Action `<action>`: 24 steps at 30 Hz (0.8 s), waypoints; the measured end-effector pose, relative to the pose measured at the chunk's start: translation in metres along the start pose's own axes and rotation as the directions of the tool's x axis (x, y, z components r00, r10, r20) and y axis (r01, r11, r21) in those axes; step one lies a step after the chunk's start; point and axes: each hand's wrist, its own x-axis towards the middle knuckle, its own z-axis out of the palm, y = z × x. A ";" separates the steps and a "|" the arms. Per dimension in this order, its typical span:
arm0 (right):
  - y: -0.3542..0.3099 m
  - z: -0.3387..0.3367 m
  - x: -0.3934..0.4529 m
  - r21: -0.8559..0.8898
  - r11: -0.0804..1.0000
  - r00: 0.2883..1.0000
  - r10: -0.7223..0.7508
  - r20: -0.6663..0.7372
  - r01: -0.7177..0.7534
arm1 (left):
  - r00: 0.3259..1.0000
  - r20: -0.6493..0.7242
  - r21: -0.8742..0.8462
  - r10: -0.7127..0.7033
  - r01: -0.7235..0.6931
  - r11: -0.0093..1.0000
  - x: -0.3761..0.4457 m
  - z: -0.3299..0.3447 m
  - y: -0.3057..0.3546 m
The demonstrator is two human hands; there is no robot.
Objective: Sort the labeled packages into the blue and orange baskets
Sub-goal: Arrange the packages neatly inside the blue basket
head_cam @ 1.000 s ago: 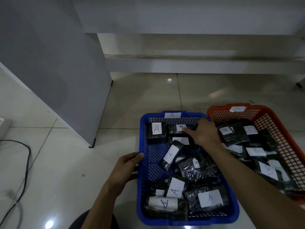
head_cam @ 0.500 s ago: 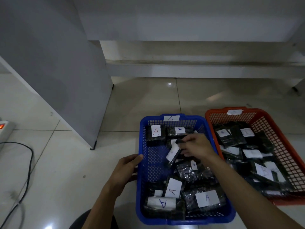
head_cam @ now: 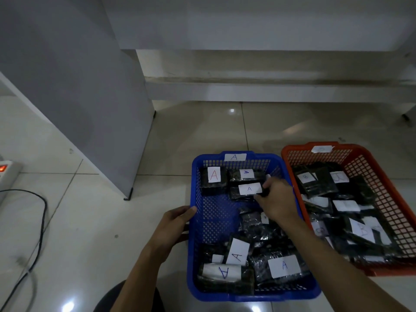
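A plain indoor workroom or storeroom, dimly lit: glossy pale floor tiles [head_cam: 94, 217], a grey cabinet panel [head_cam: 74, 86] on the left, a low white shelf [head_cam: 258, 30] at the far side, a power strip [head_cam: 6, 172] with a cable [head_cam: 40, 221].

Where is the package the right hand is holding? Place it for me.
In the head view, the package lies in the far half of the blue basket, just behind the right hand, whose fingers pinch its right end, in front of another A-labelled package.

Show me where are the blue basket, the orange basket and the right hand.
blue basket [head_cam: 195, 255]: head view, on its left wall.
orange basket [head_cam: 382, 174]: head view, on its right mesh wall.
right hand [head_cam: 278, 198]: head view, on the back of the hand, which pinches a package.
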 end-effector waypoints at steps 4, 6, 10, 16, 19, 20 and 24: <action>-0.001 -0.003 0.006 -0.159 0.984 0.995 -0.070 0.073 0.081 | 1.000 0.000 0.005 0.008 -0.008 1.000 0.003 -0.002 -0.001; -0.003 -0.013 0.008 -0.179 0.975 0.989 -0.117 0.086 0.130 | 1.000 -0.001 0.002 0.003 -0.003 1.000 0.004 -0.002 -0.002; -0.013 -0.059 0.006 -0.135 0.951 0.812 -0.157 0.562 0.278 | 0.996 -0.073 0.024 0.055 -0.053 0.998 0.005 0.001 -0.003; -0.008 -0.073 -0.022 -0.298 0.809 0.657 -0.137 0.742 0.506 | 0.813 -0.313 0.441 0.491 -0.334 0.833 -0.005 0.011 0.006; -0.001 -0.072 -0.026 -0.209 0.846 0.694 -0.235 0.680 0.491 | 0.750 -0.179 0.429 0.637 -0.523 0.737 -0.014 0.021 0.023; 0.000 -0.074 -0.025 -0.157 0.873 0.709 -0.258 0.656 0.463 | 0.780 -0.113 0.399 0.616 -0.532 0.747 -0.017 0.025 0.029; -0.003 -0.080 -0.024 0.026 0.888 0.737 -0.398 0.546 0.460 | 0.922 0.167 0.373 0.350 -0.388 0.843 -0.016 0.044 0.046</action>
